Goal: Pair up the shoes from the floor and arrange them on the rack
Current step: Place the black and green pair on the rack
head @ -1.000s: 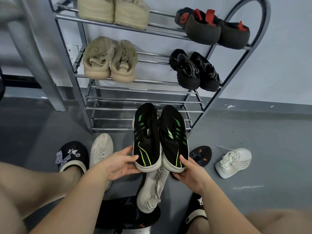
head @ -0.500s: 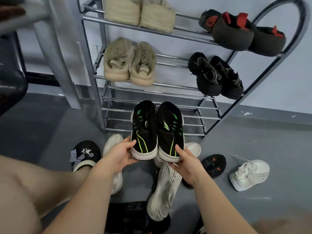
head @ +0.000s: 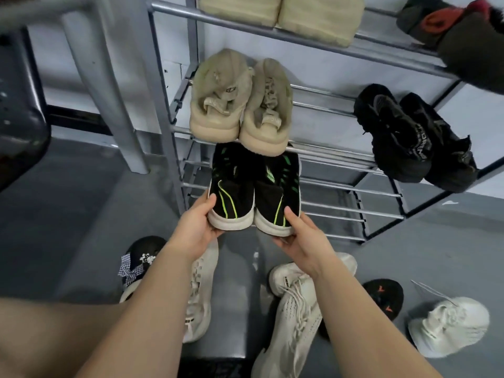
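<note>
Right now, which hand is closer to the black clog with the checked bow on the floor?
Left. The left hand is just above the black clog; the right hand is farther right.

Rack (head: 321, 40): one, metal, tiered.
Black-and-green sneakers (head: 255, 192): two.
Beige shoes, middle tier (head: 240, 102): two.
Cream shoes, top tier (head: 278, 12): two.
Black sneakers, middle tier (head: 409, 137): two.
Dark shoes with red, top tier (head: 458, 31): blurred, count uncertain.
White sneakers on floor (head: 447, 326): four.
Black clog with bow (head: 141, 260): one.
Black slipper with orange marks (head: 386, 297): one.

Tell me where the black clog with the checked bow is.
Head view, lower left: the black clog lies on the floor beside a white sneaker, left of the left hand.
</note>
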